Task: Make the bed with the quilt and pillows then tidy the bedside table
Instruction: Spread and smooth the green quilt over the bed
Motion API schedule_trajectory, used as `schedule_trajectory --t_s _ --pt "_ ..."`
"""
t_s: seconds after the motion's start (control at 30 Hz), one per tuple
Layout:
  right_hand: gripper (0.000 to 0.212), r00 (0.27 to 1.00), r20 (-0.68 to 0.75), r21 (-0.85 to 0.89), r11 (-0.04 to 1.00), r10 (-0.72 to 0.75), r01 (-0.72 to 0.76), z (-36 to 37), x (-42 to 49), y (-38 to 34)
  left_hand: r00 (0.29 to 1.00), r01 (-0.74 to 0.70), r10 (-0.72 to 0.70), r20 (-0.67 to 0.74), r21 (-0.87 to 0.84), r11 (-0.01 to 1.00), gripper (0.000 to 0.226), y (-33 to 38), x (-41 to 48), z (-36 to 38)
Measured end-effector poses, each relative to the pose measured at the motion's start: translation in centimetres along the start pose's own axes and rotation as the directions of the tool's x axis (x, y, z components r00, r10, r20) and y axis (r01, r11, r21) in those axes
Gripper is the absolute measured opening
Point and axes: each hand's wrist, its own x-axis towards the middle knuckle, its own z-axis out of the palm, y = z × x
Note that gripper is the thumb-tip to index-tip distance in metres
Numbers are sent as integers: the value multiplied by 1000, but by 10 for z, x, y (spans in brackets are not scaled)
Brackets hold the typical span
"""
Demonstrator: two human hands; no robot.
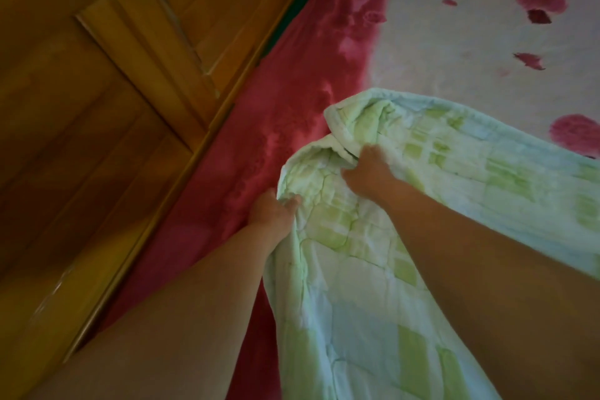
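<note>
Wooden panel (107,114): stands left of the bed, along its red edge; nothing of mine touches it.
Bed sheet (285,114): red border beside the wood, white with red petals further right; it lies flat under the quilt.
My left hand (274,213): arm stretched forward, fingers (290,201) closed on the quilt's near-left fold, just over the red border.
Quilt (350,269): pale green and white check, bunched at the corner between my hands, trailing back toward me and off right across the bed.
My right hand (368,169): arm reaching further in than the left, palm down, fingers (373,151) curled into the rolled corner, holding it.
Pillows and bedside table: not in view.
Risk, corner: I judge the layers are doubled over here; pulling both folds together could spread the quilt twisted or inside out.
Risk, sheet: dragging low across the bed could ruck the sheet.
Risk, edge: too far left and the quilt slips off beside the wood.
</note>
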Motion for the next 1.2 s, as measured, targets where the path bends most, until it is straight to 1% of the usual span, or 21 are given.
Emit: schedule_trajectory --t_s 0.07,0.17,0.23,0.3,0.33,0.4,0.47,0.5,0.53,0.57,0.6,0.63,0.67,0.7,0.77,0.8,0.83,0.93,1.0,1.1,1.2 --pt "80 998 -38 22 998 -54 55 6 -29 -5 999 25 -23 47 -45 999 48 3 -6 -5" --pt "86 991 30 78 989 -132 129 21 -91 -17 993 62 -39 109 -222 973 49 -2 -24 -20" --pt "90 993 66 151 985 -98 87 31 -137 -21 991 73 -26 130 -372 925 40 -11 -48 -30" --pt "98 994 97 207 978 -55 34 39 -183 -21 995 82 -53 80 -427 901 36 -23 -75 -35" --pt "103 988 144 183 983 -48 21 44 -209 -19 993 120 -104 60 -436 892 33 -32 -92 -37" --pt "111 958 286 7 1000 -10 9 59 -264 -14 973 230 -203 107 -450 863 18 -54 -130 -36" --pt "99 933 357 -142 990 54 -3 79 -302 -7 946 314 -233 226 -465 828 21 -73 -167 -34" --pt "83 939 336 -142 989 79 -32 86 -311 -1 929 348 -231 288 -475 808 25 -78 -184 -33" --pt "62 952 286 -61 993 113 -100 90 -313 4 912 374 -223 344 -476 796 27 -81 -197 -32" --pt "43 954 239 101 972 182 -211 91 -311 11 896 394 -216 388 -472 789 28 -84 -208 -30" --pt "29 938 231 302 898 257 -320 89 -309 16 880 405 -199 431 -465 787 28 -85 -217 -28" --pt "22 917 252 484 781 309 -396 85 -309 20 855 416 -172 489 -451 790 28 -85 -225 -26" --pt "22 899 273 614 657 343 -437 82 -313 25 819 434 -151 553 -426 794 30 -85 -238 -25" --pt "24 885 302 683 568 354 -460 81 -312 30 772 464 -143 620 -394 794 30 -85 -246 -23" --pt "29 877 311 730 499 366 -467 79 -322 41 656 523 -127 744 -327 787 23 -90 -273 -18" --pt "35 879 298 735 498 372 -460 80 -325 45 627 531 -130 768 -299 793 20 -93 -285 -16" --pt "41 882 287 732 509 374 -454 80 -329 47 630 511 -144 763 -267 817 18 -97 -296 -13" --pt "42 907 251 693 591 338 -412 77 -348 44 765 377 -163 623 -228 898 11 -113 -320 -11" --pt "46 937 174 643 686 301 -340 78 -356 41 801 370 -142 581 -293 882 17 -122 -322 -15" --pt "48 972 22 532 820 234 -210 72 -381 30 839 419 -115 533 -496 760 41 -123 -331 -25" --pt "51 985 -73 290 948 155 -128 62 -424 31 821 527 -123 558 -655 542 35 -119 -344 -33"
